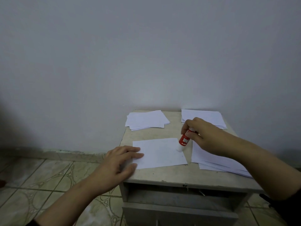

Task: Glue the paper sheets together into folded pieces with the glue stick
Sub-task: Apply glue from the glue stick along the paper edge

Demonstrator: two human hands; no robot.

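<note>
the right hand [200,134] grips the red glue stick [183,141], its white tip down on the right edge of a paper sheet [160,153] lying near the middle of the small table [146,175]. the left hand [121,162] rests flat with straight fingers on the sheet's left edge. three paper stacks lie far left [146,119], far right [203,117] and near right [211,159].

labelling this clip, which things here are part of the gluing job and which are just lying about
In use: glue stick, single sheet, right hand, left hand, paper stacks.
Lying about: nothing loose; only the small table and its open drawer.
</note>
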